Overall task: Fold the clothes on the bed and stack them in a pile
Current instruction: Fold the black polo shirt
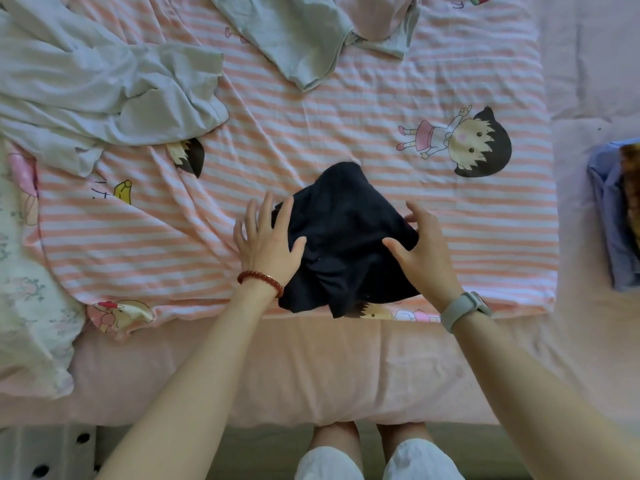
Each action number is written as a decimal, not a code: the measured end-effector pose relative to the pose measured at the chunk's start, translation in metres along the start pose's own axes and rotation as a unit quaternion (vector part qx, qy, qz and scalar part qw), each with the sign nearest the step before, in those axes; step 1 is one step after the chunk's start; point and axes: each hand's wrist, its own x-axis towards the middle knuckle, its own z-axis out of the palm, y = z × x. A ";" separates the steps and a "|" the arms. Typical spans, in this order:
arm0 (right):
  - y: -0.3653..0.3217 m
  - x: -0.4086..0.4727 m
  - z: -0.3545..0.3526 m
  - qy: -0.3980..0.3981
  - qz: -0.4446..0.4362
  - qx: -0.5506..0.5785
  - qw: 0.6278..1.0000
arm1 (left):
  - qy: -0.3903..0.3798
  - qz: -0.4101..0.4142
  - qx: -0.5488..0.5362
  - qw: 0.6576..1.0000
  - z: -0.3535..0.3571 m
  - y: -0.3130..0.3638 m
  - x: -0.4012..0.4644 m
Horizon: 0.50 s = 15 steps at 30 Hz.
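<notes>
We have the small dark navy cloth garment [343, 237] lying near us on the pink-and-white striped cartoon bedsheet [311, 133]. Our left hand [268, 242] rests flat on its left edge, fingers spread wide; our right hand [420, 244] hovers at its right edge, fingers loosely open, holding nothing. To fold well, we should smooth the bunched near hem first, then bring both sides in evenly.
</notes>
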 end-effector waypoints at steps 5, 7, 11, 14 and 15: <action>0.013 -0.004 -0.008 0.005 0.038 -0.042 0.998 | 0.034 -0.094 -0.074 0.992 -0.005 0.002 0.004; 0.013 -0.008 0.000 -0.006 0.036 -0.034 0.999 | 0.130 -0.148 -0.156 0.968 -0.007 0.008 -0.010; -0.001 0.004 0.012 -0.043 0.063 0.017 0.997 | 0.120 -0.216 -0.333 0.910 0.004 0.035 -0.047; -0.006 0.019 0.013 -0.081 0.087 0.021 0.993 | 0.069 -0.270 -0.322 0.905 0.021 0.046 -0.055; -0.006 0.022 0.013 -0.086 0.093 -0.012 0.992 | 0.067 -0.310 -0.302 0.899 0.024 0.046 -0.053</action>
